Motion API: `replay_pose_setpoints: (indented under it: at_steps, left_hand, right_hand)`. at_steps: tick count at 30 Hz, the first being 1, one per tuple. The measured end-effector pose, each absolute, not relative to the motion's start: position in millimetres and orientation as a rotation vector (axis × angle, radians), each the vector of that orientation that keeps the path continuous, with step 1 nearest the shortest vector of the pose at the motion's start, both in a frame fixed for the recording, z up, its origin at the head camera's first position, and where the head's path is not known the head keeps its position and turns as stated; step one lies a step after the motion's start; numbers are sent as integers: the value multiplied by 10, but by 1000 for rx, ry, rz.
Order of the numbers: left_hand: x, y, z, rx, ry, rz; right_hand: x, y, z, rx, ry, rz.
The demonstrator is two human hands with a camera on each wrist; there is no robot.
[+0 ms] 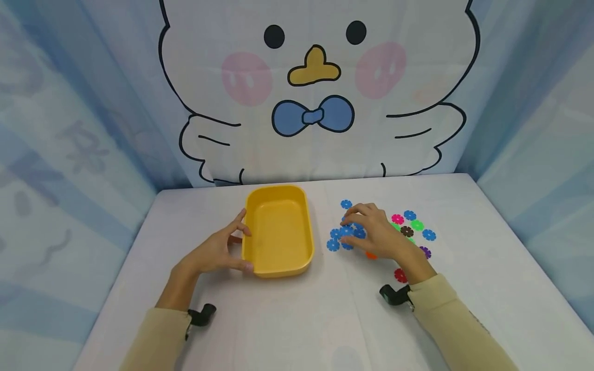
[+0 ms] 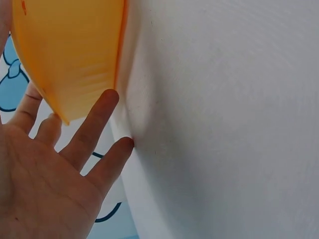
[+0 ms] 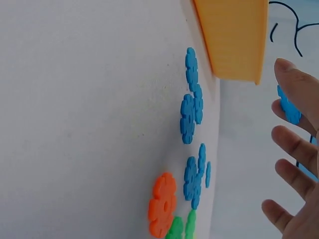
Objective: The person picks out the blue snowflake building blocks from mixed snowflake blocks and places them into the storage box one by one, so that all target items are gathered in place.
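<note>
A yellow plastic tray (image 1: pixel 278 270) lies on the table, and my left hand (image 1: pixel 215 250) holds its left side. The thumb is at the near corner and a fingertip bends over the rim; in the left wrist view the other fingers (image 2: pixel 97 119) spread beside the tray wall. My right hand (image 1: pixel 378 232) is above a cluster of blue snowflake discs (image 1: pixel 333 245). Between its thumb and index finger the right wrist view shows a blue snowflake disc (image 3: pixel 289 107), raised off the table and pinched.
Right of the cluster lie other snowflake discs: pink (image 1: pixel 397 219), green (image 1: pixel 417 225), brown (image 1: pixel 406 231), purple (image 1: pixel 425 252) and red (image 1: pixel 401 275). An orange disc (image 3: pixel 162 205) sits near the right hand. A printed curtain (image 1: pixel 315 154) stands behind the table.
</note>
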State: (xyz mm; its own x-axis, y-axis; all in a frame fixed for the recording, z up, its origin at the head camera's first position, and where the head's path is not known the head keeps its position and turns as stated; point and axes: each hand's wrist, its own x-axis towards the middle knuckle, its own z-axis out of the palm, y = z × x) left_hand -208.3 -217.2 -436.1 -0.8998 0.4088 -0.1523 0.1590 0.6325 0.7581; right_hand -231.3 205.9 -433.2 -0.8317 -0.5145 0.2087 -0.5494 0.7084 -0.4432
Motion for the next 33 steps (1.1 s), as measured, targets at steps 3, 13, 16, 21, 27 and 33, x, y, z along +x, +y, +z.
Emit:
replay_pose_setpoints:
  at_steps: [3,13,16,21,27,33]
  left_hand:
    - [-2082,-2183,-4382,452,2525,1167]
    - [-2066,-2161,-4378,454,2509,1179]
    - [-2051,-2154,-4371,418,2512,1179]
    - [-2055,-2153,-4384,410,2498,1191]
    - [-2061,-2179,-4416,447,2490,1199]
    - [-2077,-2094,-4365,466,2533,1154]
  right_hand:
    - [-2334,2024,-4316,902,-2814,784]
    - [-2338,2007,-4196,898,-2805,812]
    - [-2335,2010,-4179,891,-2808,815]
    - [-2314,1980,-4172,892,-2778,908]
    - [-2300,1875,-4116,912,-2723,1031]
    - [-2360,1831,-4008,907,-2705,1006]
